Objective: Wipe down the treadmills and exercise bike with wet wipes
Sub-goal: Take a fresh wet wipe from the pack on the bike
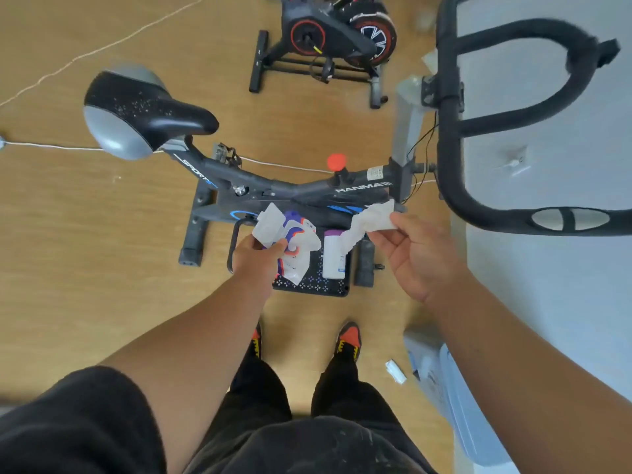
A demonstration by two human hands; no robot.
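Head view, second bike (328,39) beyond (basket (318,285) below)

bike frame (301,191) ahead, handlebar (448,131) right

The head camera looks steeply down from standing height, close over an exercise bike (290,193) on the floor (85,251).

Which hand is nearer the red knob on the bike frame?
Right. The right hand, pinching a wet wipe, sits just below-right of the red knob; the left hand, holding the wipes packet, is farther down-left.
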